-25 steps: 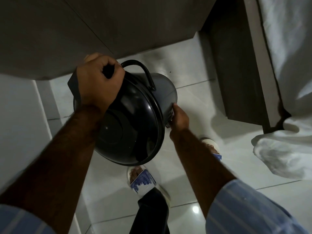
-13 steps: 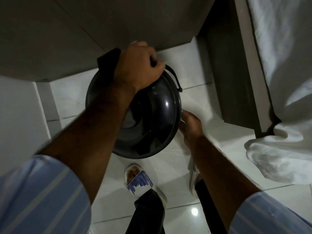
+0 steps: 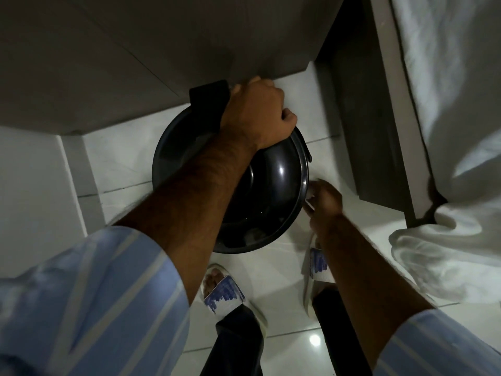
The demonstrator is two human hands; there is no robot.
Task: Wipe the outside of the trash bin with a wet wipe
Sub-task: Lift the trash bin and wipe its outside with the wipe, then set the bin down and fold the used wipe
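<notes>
The round black trash bin (image 3: 273, 185) with a glossy lid stands on the white tiled floor, seen from straight above. My left hand (image 3: 257, 115) is closed in a fist on the bin's carrying handle at the far rim. My right hand (image 3: 324, 198) presses against the bin's right outer wall, with a bit of white wet wipe (image 3: 310, 195) showing under its fingers. Most of the wipe is hidden by the hand.
A grey cabinet (image 3: 135, 63) overhangs the bin's far side. A bed frame (image 3: 379, 131) with a white sheet (image 3: 447, 158) stands to the right. My sandalled feet (image 3: 222, 291) stand just in front of the bin on the tiled floor (image 3: 122, 164).
The bin went from tilted toward me to upright on the floor. My left hand moved right and farther away along the handle. My right hand stayed on the bin's right side.
</notes>
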